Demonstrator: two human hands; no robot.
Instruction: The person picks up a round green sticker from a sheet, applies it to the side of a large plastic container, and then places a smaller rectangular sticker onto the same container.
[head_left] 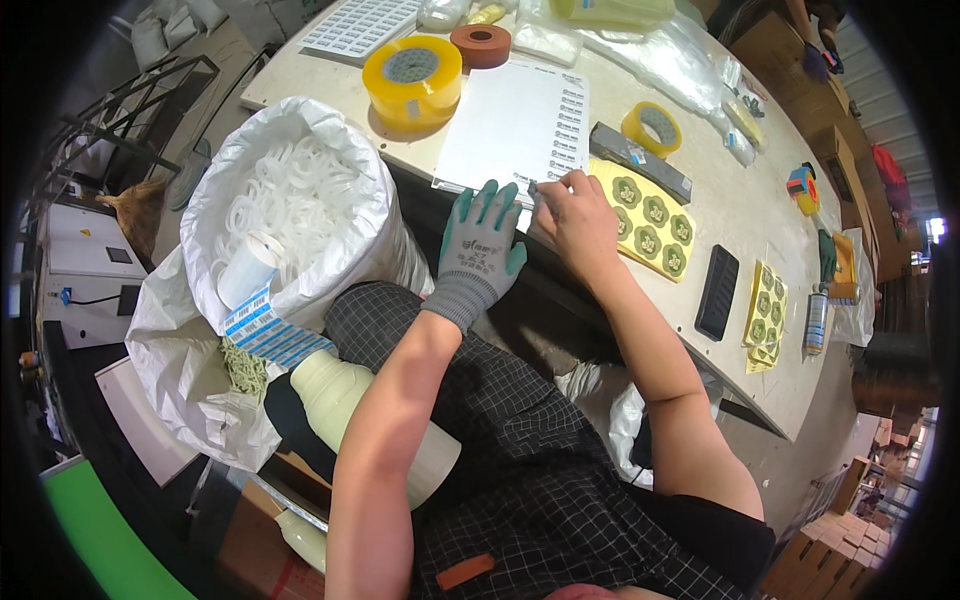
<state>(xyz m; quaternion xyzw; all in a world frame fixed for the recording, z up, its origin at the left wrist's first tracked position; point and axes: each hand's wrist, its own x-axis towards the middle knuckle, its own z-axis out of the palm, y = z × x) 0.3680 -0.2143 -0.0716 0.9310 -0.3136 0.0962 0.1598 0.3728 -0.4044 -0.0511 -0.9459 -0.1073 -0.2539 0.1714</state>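
Gloved left hand (478, 255) spread flat, pinning the white label sheet (515, 125) at the table's near edge. Bare right hand (578, 215) pinching a small label at the sheet's corner. Best peeled slowly, sheet kept pressed down.

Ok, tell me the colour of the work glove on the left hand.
Grey knit work glove with teal-green fingers, seen in the head view.
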